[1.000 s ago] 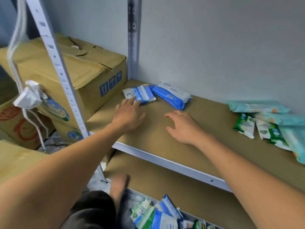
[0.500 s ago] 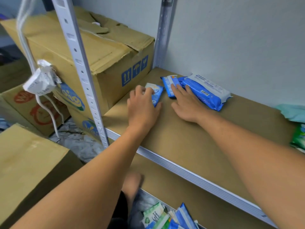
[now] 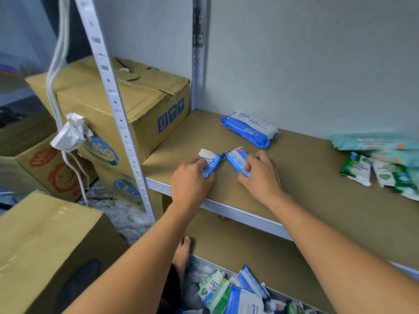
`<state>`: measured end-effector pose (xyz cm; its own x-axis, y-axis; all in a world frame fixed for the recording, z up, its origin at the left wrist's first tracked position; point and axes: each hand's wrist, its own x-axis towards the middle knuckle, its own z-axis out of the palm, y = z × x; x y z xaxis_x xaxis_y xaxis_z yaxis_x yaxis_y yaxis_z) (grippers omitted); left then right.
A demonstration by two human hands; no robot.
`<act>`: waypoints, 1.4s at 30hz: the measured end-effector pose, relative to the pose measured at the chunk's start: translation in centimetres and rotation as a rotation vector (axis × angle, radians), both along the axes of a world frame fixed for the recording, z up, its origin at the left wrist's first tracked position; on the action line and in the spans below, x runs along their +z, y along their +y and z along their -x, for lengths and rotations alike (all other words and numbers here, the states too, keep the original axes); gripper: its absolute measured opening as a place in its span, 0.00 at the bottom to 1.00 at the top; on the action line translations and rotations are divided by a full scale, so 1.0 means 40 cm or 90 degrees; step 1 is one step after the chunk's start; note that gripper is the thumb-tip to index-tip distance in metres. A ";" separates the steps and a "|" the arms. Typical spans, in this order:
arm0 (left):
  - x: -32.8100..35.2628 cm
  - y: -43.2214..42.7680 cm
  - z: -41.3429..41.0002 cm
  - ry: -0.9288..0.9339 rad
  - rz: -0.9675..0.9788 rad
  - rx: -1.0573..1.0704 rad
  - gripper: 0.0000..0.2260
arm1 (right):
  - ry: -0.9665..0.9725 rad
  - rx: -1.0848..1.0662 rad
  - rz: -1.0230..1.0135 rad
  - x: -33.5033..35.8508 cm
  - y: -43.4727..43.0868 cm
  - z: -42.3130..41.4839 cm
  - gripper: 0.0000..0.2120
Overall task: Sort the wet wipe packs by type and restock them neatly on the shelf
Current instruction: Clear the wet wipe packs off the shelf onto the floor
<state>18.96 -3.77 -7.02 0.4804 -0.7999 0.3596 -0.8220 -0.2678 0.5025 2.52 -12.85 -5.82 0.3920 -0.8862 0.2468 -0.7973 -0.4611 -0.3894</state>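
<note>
Early stage: left hand (image 3: 190, 182) and right hand (image 3: 260, 175) each grip a small blue pack (image 3: 210, 163) on the shelf (image 3: 306, 177), unsorted packs (image 3: 235, 293) heaped below.

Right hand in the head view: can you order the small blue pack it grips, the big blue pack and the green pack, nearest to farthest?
1. Small blue pack, gripped in the right hand.
2. Big blue pack, behind it by the wall.
3. Green pack, off to the right.

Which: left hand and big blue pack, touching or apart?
Apart. Head view shows bare shelf between big blue pack and left hand, which grips a small pack.
</note>
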 end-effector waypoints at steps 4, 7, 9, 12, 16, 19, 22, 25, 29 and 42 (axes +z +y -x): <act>0.016 0.096 0.094 0.011 -0.007 -0.023 0.11 | -0.024 -0.072 -0.005 -0.019 0.113 0.096 0.20; -0.002 0.156 0.159 0.004 0.015 -0.051 0.10 | 0.013 -0.063 0.017 -0.030 0.202 0.162 0.26; -0.035 0.190 0.198 -0.006 0.044 -0.073 0.11 | -0.008 -0.049 0.060 -0.042 0.263 0.210 0.28; -0.094 0.241 0.259 0.026 0.090 -0.095 0.15 | -0.025 -0.043 0.120 -0.070 0.341 0.287 0.32; -0.189 0.321 0.346 0.074 0.100 -0.163 0.21 | -0.085 -0.055 0.060 -0.169 0.428 0.386 0.36; -0.297 0.383 0.410 0.093 0.022 -0.221 0.21 | -0.102 -0.070 -0.068 -0.279 0.503 0.460 0.38; -0.421 0.452 0.467 0.147 -0.086 -0.244 0.19 | -0.053 -0.113 -0.185 -0.393 0.599 0.528 0.37; -0.524 0.518 0.508 0.187 -0.183 -0.254 0.18 | -0.029 -0.156 -0.299 -0.499 0.682 0.587 0.35; -0.616 0.576 0.529 0.189 -0.319 -0.251 0.19 | 0.003 -0.224 -0.416 -0.613 0.745 0.649 0.32; -0.767 0.578 0.567 0.174 -0.459 -0.273 0.18 | 0.099 -0.193 -0.628 -0.791 0.754 0.681 0.26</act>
<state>-3.72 19.36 -37.68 0.0819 -0.9189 -0.3858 -0.8007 -0.2911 0.5235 -24.73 17.32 -37.48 0.0852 -0.7336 -0.6742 -0.9000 0.2336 -0.3679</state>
